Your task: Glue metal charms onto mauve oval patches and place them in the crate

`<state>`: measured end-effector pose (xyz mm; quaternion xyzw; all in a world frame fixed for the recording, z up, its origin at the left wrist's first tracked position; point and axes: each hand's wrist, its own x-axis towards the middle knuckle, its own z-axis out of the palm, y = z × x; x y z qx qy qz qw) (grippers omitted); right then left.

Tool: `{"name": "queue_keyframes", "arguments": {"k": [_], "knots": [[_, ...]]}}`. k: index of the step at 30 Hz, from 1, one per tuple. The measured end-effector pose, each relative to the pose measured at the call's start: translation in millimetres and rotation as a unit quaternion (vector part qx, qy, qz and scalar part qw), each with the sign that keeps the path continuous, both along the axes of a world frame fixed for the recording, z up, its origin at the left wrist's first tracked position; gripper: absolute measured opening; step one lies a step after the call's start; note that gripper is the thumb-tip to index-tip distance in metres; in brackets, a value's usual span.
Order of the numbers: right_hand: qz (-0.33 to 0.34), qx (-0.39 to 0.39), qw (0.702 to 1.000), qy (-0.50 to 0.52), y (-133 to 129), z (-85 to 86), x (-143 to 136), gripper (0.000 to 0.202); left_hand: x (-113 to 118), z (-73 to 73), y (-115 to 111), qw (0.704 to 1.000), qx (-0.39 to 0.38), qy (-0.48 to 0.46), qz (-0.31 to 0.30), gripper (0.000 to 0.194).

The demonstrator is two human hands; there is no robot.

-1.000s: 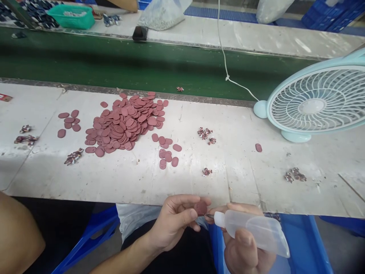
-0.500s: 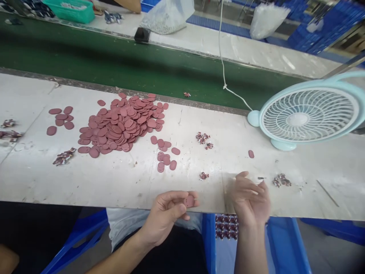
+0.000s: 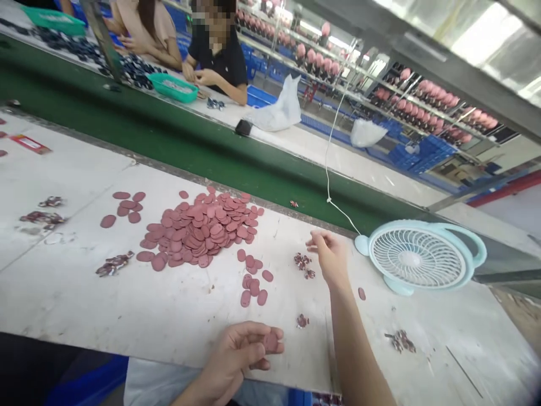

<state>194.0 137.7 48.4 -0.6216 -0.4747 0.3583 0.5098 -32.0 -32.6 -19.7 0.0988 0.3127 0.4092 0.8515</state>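
Note:
My left hand (image 3: 240,355) is closed on a flat oval reddish-pink piece (image 3: 270,341), pinched between thumb and fingers near the table's front edge. Farther out, my right hand (image 3: 330,256) reaches over the table with fingers loosely bent and apart; nothing shows in it. Just left of and below its fingers lies a small cluster of brown-and-silver bits (image 3: 302,261). A big heap of the same oval pieces (image 3: 198,228) sits left of centre, and a smaller loose group of ovals (image 3: 253,286) lies between the heap and my hands.
A light-blue fan (image 3: 409,258) stands at the right, its white cord (image 3: 328,180) crossing the green belt (image 3: 203,152). More bits (image 3: 401,341) and a thin rod (image 3: 464,372) lie front right. Across the belt sit two people near a green basket (image 3: 175,89).
My right hand has moved from the table's front edge forward and left, to beside the bits. My left hand still holds its oval piece. The view has tilted up, showing people across the belt.

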Motion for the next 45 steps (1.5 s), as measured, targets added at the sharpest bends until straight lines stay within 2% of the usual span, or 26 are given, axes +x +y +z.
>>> {"name": "queue_keyframes", "arguments": {"k": [3, 5, 8, 12, 14, 16, 19, 22, 24, 26, 30, 40, 45], "knots": [[-0.015, -0.042, 0.989, -0.138, 84, -2.8, -4, 0.023, 0, -1.4, 0, 1.000, -0.003, -0.013, 0.011, 0.027], [-0.017, -0.063, 0.978, -0.199, 115, -3.3, -9, 0.028, 1, -4.1, 0, 1.000, 0.001, -0.018, 0.019, 0.028], [-0.018, -0.076, 0.965, -0.252, 131, -2.5, -17, 0.033, 3, -7.6, -1, 0.999, 0.005, -0.024, 0.033, 0.028], [-0.030, -0.065, 0.961, -0.268, 125, 4.0, -25, 0.030, 5, -6.5, -1, 0.998, 0.012, -0.023, 0.052, 0.028], [-0.032, -0.052, 0.967, -0.249, 107, 8.0, -29, 0.027, 5, -3.7, -2, 0.998, 0.013, -0.018, 0.059, 0.030], [-0.019, -0.038, 0.977, -0.208, 70, 9.9, -34, 0.028, 4, -0.8, -2, 0.998, 0.009, -0.010, 0.062, 0.032], [0.032, -0.030, 0.991, -0.128, -16, 8.0, -44, 0.037, 0, 2.3, -3, 0.998, 0.007, 0.008, 0.069, 0.030], [0.075, -0.059, 0.994, -0.055, -110, 0.9, -51, 0.032, -4, 3.9, -4, 0.995, 0.023, 0.040, 0.088, 0.026], [0.091, -0.084, 0.991, 0.041, -157, -6.2, -54, 0.026, -6, 4.7, -5, 0.993, 0.042, 0.059, 0.095, 0.024], [0.090, -0.110, 0.983, 0.116, -187, -13.3, -56, 0.022, -5, 5.3, -7, 0.992, 0.063, 0.071, 0.087, 0.022], [0.074, -0.136, 0.976, 0.151, -209, -19.1, -61, 0.020, -1, 4.6, -15, 0.990, 0.099, 0.081, 0.060, 0.018], [0.096, -0.191, 0.971, 0.108, -219, -9.6, -55, 0.023, 6, -4.5, -27, 0.986, 0.137, 0.096, -0.003, 0.021], [0.104, -0.210, 0.965, 0.116, -220, -7.9, -52, 0.024, 8, -3.1, -27, 0.989, 0.113, 0.091, -0.016, 0.008]]}}
